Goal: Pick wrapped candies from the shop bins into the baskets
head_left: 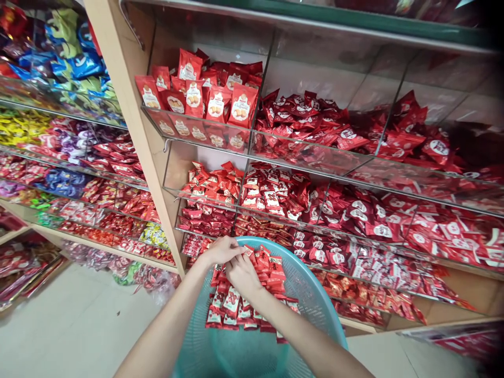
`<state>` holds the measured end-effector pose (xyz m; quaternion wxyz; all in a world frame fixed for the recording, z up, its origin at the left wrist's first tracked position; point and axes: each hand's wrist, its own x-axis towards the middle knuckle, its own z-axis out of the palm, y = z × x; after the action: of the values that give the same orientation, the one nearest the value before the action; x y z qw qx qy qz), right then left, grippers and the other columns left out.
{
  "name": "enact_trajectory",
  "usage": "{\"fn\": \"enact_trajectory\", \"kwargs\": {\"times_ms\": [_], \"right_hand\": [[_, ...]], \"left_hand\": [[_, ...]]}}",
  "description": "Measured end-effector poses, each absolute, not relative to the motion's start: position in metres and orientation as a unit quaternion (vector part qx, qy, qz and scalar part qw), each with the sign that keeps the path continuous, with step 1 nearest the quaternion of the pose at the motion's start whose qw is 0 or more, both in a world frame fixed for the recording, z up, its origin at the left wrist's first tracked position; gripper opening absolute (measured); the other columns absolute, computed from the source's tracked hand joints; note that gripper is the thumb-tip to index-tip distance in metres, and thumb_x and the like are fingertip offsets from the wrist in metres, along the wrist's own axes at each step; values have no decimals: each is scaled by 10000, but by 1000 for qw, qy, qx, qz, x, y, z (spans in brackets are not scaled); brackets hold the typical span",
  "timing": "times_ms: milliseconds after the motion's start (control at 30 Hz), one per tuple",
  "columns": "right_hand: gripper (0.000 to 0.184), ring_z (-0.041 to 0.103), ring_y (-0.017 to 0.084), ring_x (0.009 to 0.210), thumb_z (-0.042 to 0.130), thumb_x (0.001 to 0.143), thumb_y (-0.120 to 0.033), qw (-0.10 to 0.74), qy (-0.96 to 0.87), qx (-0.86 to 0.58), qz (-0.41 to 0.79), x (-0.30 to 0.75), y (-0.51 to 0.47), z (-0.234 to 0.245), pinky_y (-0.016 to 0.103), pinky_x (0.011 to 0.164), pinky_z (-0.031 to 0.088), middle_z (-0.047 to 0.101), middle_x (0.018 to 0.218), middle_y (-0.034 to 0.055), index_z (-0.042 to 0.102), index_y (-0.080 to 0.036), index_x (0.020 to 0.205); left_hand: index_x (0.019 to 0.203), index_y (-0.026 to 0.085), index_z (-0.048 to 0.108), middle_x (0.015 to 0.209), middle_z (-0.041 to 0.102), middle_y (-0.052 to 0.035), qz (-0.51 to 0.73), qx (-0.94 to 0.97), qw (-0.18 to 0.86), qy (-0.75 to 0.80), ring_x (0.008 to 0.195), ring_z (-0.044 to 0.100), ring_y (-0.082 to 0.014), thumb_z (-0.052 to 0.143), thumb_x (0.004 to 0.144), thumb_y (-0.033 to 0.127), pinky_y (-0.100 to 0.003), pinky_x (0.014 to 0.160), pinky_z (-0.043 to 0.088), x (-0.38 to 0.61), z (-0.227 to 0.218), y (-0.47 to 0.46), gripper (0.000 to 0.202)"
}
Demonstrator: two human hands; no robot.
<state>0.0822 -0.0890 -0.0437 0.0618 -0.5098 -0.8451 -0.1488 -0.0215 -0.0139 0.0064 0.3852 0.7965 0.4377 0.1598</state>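
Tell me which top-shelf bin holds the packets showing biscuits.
The leftmost clear bin on that shelf: its upright red packets show golden biscuits, unlike the darker red packets with round white labels in the next bin.

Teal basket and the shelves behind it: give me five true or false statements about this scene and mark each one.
1. The left hand and right hand are both over a teal mesh basket. True.
2. The basket holds blue packets. False: it holds red-and-white snack packets.
3. Red packets fill clear acrylic bins on the shelves. True.
4. The floor is dark carpet. False: it is pale floor tiles.
5. Yellow packets sit to the left of the wooden upright. True.
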Motion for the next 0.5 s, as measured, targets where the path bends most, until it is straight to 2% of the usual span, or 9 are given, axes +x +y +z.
{"fn": "enact_trajectory", "kwargs": {"times_ms": [100, 167, 233, 333, 433, 500], "right_hand": [[252, 490, 295, 1048, 508, 848, -243, 87, -850, -504, -129, 81, -93, -40, 438, 917, 370, 628, 1006, 187, 626, -74, 993], [354, 471, 306, 1073, 541, 829, -368, 94, -854, -497, -121, 79, -95, -38, 450, 947, 346, 623, 1022, 188, 629, -70, 998], [421, 456, 314, 1096, 558, 806, -430, 102, -853, -497, -124, 79, -96, -36, 456, 960, 331, 615, 1056, 189, 628, -68, 1011], [346, 499, 273, 1038, 518, 837, -404, 141, -849, -490, -143, 84, -98, -30, 418, 932, 353, 642, 987, 147, 643, -109, 969], [277, 552, 188, 780, 460, 869, -333, 202, -863, -431, -169, 103, -101, -7, 329, 798, 403, 632, 706, 57, 650, -167, 756], [312, 504, 150, 620, 445, 872, -287, 249, -852, -418, -194, 122, -99, 19, 287, 662, 392, 566, 571, 20, 598, -184, 621]], "left_hand": [[672, 161, 671, 629, 644, -5, 161, 795, 387, 438, 624, 535, -135, 517, 713, 566, -211, 563, 367, -22, 7, -15, 436], [678, 162, 670, 636, 649, -5, 161, 792, 389, 441, 628, 535, -136, 523, 711, 559, -209, 562, 366, -22, 7, -15, 425], [677, 161, 665, 630, 644, -3, 161, 790, 394, 442, 622, 531, -136, 528, 707, 558, -208, 554, 359, -22, 7, -15, 421], [667, 154, 649, 604, 620, 2, 168, 784, 403, 441, 599, 514, -135, 507, 713, 579, -210, 538, 343, -22, 5, -14, 450], [650, 149, 630, 576, 589, 4, 180, 775, 411, 445, 573, 491, -134, 461, 733, 607, -216, 524, 323, -22, 4, -12, 495], [638, 148, 620, 566, 576, 5, 179, 768, 421, 447, 564, 481, -133, 456, 733, 610, -218, 520, 313, -21, 5, -12, 499]]}}
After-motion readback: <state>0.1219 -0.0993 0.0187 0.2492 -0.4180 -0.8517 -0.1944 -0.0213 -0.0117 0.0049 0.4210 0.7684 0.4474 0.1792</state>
